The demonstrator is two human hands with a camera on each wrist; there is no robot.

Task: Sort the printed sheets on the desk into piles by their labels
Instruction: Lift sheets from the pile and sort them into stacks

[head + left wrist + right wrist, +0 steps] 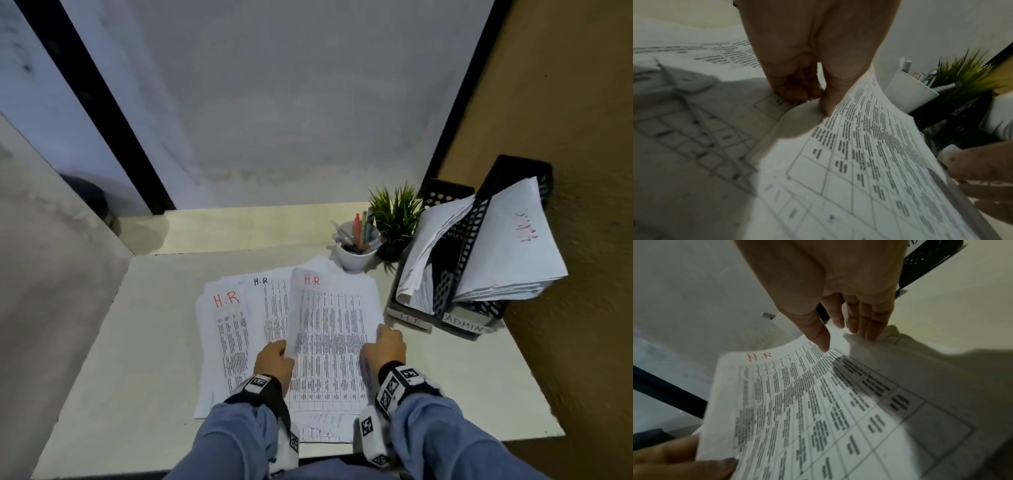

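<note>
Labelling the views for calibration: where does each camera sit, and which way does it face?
Head: above, facing down at desk, both hands, sleeves.
Left wrist: along left hand; fingers pinch the lifted H.R sheet.
Right wrist: along right hand; straight fingers touch that sheet's far edge.
Shared: that sheet; pen cup.

Far right of my desk (445, 377): white cup (354, 255) of pens (363, 228), upright. Just beside it on the right, small potted plant (395, 214), green spiky leaves, dark pot. Grey wall (274, 102) behind; brown wall (582, 102) on the right.
</note>
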